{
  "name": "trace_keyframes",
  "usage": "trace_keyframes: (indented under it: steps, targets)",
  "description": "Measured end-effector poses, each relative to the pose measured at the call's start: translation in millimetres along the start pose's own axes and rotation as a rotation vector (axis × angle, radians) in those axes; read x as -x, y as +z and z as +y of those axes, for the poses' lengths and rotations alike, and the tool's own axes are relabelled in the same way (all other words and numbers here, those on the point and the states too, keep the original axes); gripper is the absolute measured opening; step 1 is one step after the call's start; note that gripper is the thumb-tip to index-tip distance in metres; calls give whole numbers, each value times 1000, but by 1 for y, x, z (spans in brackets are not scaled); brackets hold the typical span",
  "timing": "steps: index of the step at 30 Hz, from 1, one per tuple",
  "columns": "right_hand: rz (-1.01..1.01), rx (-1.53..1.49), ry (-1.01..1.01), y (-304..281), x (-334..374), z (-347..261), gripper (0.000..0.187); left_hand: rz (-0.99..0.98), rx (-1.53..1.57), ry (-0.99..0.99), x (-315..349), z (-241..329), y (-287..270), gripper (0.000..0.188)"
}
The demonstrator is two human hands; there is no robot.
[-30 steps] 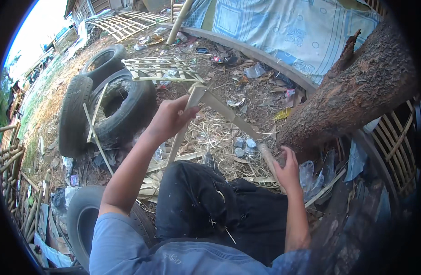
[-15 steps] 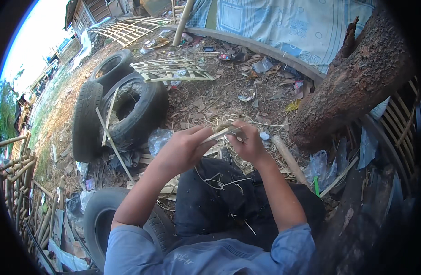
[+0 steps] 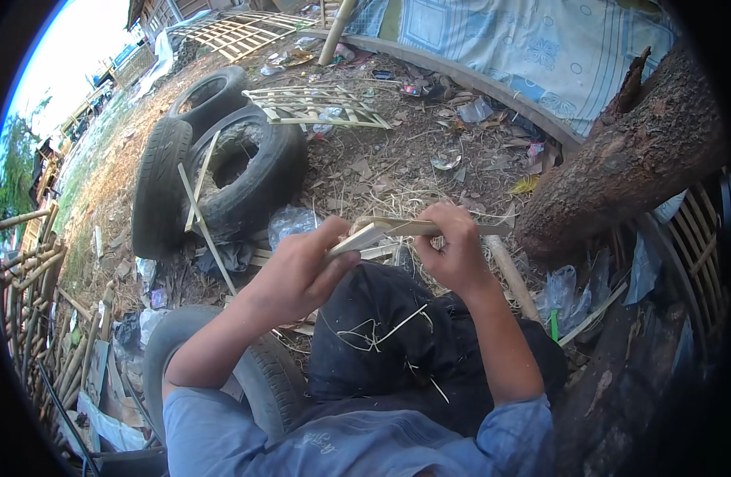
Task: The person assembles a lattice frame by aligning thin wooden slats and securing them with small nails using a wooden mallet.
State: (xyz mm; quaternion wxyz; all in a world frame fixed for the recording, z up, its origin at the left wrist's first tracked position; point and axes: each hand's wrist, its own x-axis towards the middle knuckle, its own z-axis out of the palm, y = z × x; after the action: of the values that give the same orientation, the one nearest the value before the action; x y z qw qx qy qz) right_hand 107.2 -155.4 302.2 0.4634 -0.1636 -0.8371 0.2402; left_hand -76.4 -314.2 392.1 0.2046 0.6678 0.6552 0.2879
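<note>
My left hand (image 3: 298,270) is closed round a pale bamboo strip (image 3: 364,239), thumb along its near side, above my left knee. My right hand (image 3: 454,250) is closed on a long flat piece (image 3: 401,227), tan left of the fingers and greyish to their right. Whether this is a knife or a bamboo slat I cannot tell. Its left end meets the strip near my left fingers. Thin pale shavings (image 3: 372,338) lie on my dark trousers (image 3: 357,374).
Several old tyres (image 3: 262,187) lie at the left, thin sticks (image 3: 200,211) leaning on them. Bamboo lattice panels (image 3: 317,107) rest on the littered ground beyond. A thick tree trunk (image 3: 620,167) slants in at the right. A bamboo pole (image 3: 508,274) lies beside my right forearm.
My hands have moved apart, the left one slightly left and down, the right one to the right. More of the flat piece shows now. The view has shifted slightly.
</note>
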Motion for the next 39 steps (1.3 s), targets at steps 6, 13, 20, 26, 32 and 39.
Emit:
trace_keyframes:
  steps: [6, 13, 20, 26, 32, 39]
  targets:
    - [19, -27, 110, -7, 3, -4, 18, 70, 78, 91, -9, 15, 0, 48]
    - [-67, -127, 424, -18, -1, -6, 26, -71, 158, -8, -36, 22, -7, 42]
    - [-275, 18, 474, -10, -49, 28, 33, -55, 545, -252, -72, -15, 0, 51]
    - [-460, 241, 443, 4, -121, 83, 36, 88, 667, -212, -132, -57, 6, 52]
    - [-13, 781, 201, 4, -183, 117, 55, 363, 828, -206, -224, -80, 5, 42]
    - [-455, 82, 642, -8, -26, 124, 67, 567, 1206, -609, -273, -230, 103, 38]
